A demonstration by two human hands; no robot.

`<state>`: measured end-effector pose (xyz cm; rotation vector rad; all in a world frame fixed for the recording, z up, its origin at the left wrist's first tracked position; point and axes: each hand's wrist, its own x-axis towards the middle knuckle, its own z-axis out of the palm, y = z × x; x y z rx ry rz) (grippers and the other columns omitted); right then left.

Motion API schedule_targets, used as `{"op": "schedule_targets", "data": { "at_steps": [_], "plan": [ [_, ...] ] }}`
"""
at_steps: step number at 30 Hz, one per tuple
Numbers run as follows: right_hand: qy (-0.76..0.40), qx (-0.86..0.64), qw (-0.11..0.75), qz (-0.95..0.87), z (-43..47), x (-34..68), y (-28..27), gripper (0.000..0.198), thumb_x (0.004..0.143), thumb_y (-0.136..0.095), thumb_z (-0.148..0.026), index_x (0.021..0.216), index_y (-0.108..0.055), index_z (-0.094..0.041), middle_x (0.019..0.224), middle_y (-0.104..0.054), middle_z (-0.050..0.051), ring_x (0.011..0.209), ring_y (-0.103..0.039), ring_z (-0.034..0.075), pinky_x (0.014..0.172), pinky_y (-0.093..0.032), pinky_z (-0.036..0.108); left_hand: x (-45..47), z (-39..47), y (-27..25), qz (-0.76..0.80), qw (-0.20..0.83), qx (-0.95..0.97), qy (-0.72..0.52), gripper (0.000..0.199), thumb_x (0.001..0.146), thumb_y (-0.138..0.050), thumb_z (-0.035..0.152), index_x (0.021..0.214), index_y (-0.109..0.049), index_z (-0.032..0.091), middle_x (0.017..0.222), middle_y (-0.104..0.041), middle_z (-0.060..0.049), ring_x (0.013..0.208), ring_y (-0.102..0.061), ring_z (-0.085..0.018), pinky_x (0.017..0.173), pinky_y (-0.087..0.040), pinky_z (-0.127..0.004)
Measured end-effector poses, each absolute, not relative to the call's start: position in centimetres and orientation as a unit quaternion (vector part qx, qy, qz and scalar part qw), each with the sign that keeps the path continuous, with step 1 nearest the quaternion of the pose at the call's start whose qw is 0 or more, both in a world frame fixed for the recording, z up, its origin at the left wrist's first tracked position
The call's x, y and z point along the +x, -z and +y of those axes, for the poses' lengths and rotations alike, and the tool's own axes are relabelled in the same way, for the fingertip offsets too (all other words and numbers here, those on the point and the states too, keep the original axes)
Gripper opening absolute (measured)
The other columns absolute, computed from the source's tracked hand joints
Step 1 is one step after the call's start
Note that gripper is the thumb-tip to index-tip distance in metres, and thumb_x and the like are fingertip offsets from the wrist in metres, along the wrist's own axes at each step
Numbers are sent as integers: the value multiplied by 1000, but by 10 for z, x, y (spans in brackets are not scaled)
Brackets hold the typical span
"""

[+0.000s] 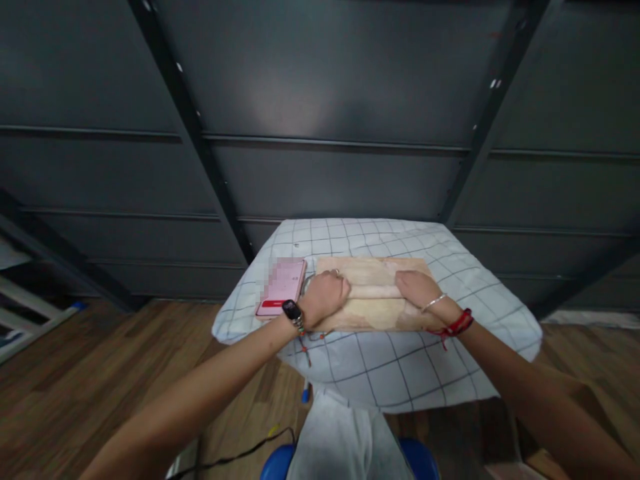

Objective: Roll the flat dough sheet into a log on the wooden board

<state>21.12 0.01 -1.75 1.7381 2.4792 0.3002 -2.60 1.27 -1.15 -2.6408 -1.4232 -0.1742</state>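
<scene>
Head cam's got the pale rod lying sideways mid-frame, my left hand and right hand equally near, fingers curled round its ends.

Before me a dark grey panelled wall fills the upper frame, with pale light glowing at top centre. Brown wood-plank flooring spreads lower left, under a white, blue-tipped stand; a table draped in white, dark-gridded cloth stands below centre.
</scene>
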Motion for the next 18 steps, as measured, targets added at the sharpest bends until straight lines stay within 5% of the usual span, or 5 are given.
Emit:
{"op": "schedule_targets", "data": {
  "at_steps": [4,11,18],
  "plan": [
    [-133,588,-34,797,-22,212,24,28,94,-32,-22,90,-59,-14,88,-64,12,86,-58,24,78,-39,33,-31,-9,11,-446,104,-885,83,37,95,-31,29,94,-63,11,99,-60,-15,96,-56,-26,83,-44,-39],
    [-112,505,-95,850,-11,227,13,26,95,-39,-32,94,-59,-16,94,-63,11,94,-55,23,83,-40,35,-48,6,17,-385,31,-921,52,46,92,-37,53,104,-57,13,94,-63,-12,88,-61,-23,77,-46,-33],
    [-85,453,-56,886,-18,239,13,28,95,-41,-34,97,-62,-16,90,-63,9,88,-57,22,80,-43,35,-54,12,10,-377,47,-924,50,46,92,-36,55,103,-57,15,99,-63,-12,89,-61,-23,78,-46,-32]
  ]
}}
